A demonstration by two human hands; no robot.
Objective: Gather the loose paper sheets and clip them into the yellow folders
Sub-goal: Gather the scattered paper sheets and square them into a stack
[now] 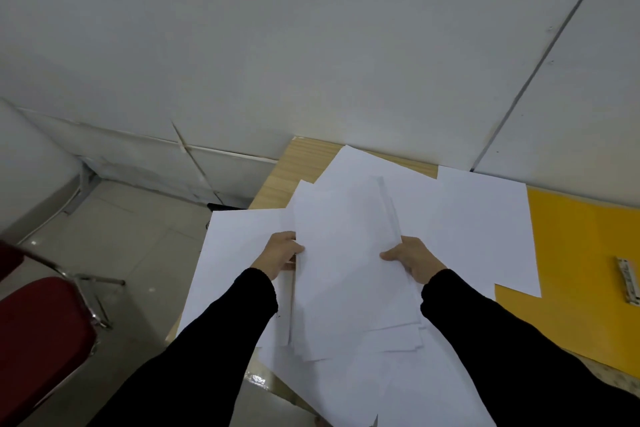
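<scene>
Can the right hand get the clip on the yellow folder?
Probably, once it lets go. The clip lies bare on the folder, to the right of the right hand, with only flat sheets between. But that hand and the left hand both hold the stack.

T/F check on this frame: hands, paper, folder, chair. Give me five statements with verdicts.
1. The left hand and the right hand both grip the stack of sheets. True.
2. The yellow folder lies on the person's left. False: it lies on the right side of the table.
3. A pale fastener strip lies on the yellow folder. True.
4. The chair has a blue seat. False: the seat is red.
5. Every sheet is already in the hands. False: loose sheets lie spread on the table under the stack, and one overlaps the folder's edge.
</scene>
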